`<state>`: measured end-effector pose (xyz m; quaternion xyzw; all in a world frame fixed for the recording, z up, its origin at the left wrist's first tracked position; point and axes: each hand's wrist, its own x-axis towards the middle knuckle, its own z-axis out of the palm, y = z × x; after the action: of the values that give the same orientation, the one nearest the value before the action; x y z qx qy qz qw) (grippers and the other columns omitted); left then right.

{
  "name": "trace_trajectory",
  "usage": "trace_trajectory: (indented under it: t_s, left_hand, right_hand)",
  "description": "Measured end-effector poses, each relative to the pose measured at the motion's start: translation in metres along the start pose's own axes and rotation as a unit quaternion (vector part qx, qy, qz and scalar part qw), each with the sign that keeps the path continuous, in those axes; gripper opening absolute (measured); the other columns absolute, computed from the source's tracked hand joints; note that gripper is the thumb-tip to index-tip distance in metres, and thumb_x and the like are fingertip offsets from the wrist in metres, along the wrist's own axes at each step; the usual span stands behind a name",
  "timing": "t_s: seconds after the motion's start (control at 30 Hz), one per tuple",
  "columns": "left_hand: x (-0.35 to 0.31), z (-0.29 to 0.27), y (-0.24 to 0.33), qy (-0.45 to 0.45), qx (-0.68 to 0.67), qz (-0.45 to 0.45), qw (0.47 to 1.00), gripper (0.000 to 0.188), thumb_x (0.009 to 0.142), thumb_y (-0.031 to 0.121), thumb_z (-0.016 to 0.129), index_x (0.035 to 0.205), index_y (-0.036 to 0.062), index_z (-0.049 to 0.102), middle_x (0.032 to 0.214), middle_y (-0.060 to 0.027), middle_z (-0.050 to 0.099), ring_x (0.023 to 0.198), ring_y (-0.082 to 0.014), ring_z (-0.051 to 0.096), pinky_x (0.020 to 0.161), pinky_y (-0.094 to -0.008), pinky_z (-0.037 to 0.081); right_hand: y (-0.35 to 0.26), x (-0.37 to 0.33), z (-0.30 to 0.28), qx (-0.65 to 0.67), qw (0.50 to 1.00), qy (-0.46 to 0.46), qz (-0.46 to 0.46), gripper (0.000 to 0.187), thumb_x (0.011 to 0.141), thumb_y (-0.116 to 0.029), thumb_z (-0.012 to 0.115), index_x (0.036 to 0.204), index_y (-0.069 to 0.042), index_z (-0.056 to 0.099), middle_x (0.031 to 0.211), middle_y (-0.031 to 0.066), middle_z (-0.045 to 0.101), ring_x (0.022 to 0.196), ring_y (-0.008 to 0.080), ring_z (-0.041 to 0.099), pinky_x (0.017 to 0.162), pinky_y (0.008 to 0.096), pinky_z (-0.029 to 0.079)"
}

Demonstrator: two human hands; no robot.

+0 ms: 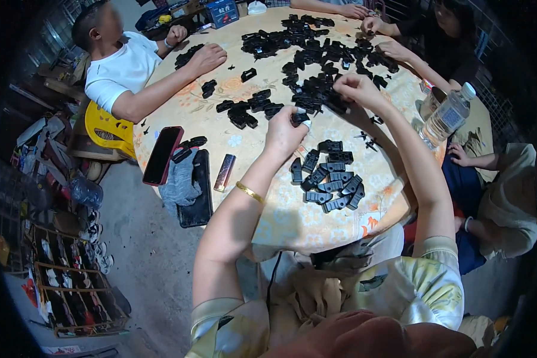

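My left hand (284, 134), with a gold bangle on its wrist, is closed around a small black plastic part (299, 120). A pale band shows on one of its fingers. To the right and farther off, my right hand (360, 93) is raised over the big pile of black plastic parts (310, 89), thumb and fingers pinched together. Whatever is between those fingertips is too small to make out. Nearer to me, between my forearms, lies a group of several similar black parts (333, 179). Small thin black pieces (369, 141) are scattered beside my right forearm.
On the patterned tablecloth (268, 224) lie a red-edged phone (163, 156), a grey cloth (185, 182), a black case (196, 203) and a shiny lighter-like stick (224, 172). A clear bottle (447, 117) stands at right beside a metal cup (432, 102). Other people's hands (210, 58) work around the table.
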<state>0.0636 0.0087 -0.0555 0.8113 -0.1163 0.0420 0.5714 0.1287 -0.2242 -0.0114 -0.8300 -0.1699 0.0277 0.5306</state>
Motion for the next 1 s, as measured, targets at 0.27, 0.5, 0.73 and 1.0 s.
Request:
trace_trajectory:
  t_s: [0.27, 0.5, 0.73, 1.0]
  left_hand:
    - [0.002, 0.002, -0.01, -0.03, -0.07, 0.007, 0.997, 0.03, 0.079, 0.004, 0.055, 0.107, -0.0012, 0.047, 0.074, -0.0034, 0.054, 0.057, -0.0077, 0.05, 0.049, -0.0218, 0.04]
    - [-0.002, 0.007, 0.007, -0.011, 0.095, -0.001, 0.995, 0.039, 0.076, 0.014, 0.057, 0.112, 0.0014, 0.045, 0.068, -0.0043, 0.052, 0.054, -0.0118, 0.049, 0.051, -0.0263, 0.042]
    - [-0.008, 0.009, 0.015, -0.026, 0.141, -0.014, 0.99, 0.041, 0.078, 0.022, 0.057, 0.11, 0.002, 0.04, 0.093, -0.0261, 0.058, 0.088, -0.0406, 0.057, 0.076, -0.0465, 0.045]
    - [0.006, 0.007, -0.026, 0.059, -0.014, -0.052, 0.997, 0.038, 0.079, 0.018, 0.06, 0.11, 0.0037, 0.043, 0.096, -0.0217, 0.06, 0.088, -0.0353, 0.059, 0.076, -0.0416, 0.047]
  right_hand:
    - [-0.031, -0.025, 0.005, -0.116, 0.989, -0.093, 0.023, 0.026, 0.082, -0.019, 0.064, 0.106, -0.008, 0.064, 0.083, 0.0038, 0.066, 0.07, 0.0086, 0.058, 0.061, 0.0246, 0.048]
    - [-0.023, 0.05, 0.029, -0.367, 0.907, 0.083, -0.187, 0.024, 0.079, -0.014, 0.058, 0.101, -0.005, 0.063, 0.091, 0.0141, 0.064, 0.082, 0.029, 0.062, 0.073, 0.0358, 0.049]
    - [-0.038, 0.159, 0.148, -0.389, 0.87, -0.013, -0.303, 0.039, 0.076, -0.002, 0.052, 0.115, -0.002, 0.052, 0.117, 0.0177, 0.054, 0.108, 0.0314, 0.05, 0.091, 0.0363, 0.041]
    - [-0.052, 0.166, 0.156, -0.513, 0.832, -0.089, -0.192, 0.018, 0.072, -0.019, 0.057, 0.082, -0.007, 0.067, 0.082, 0.0151, 0.064, 0.081, 0.0315, 0.062, 0.072, 0.041, 0.049]
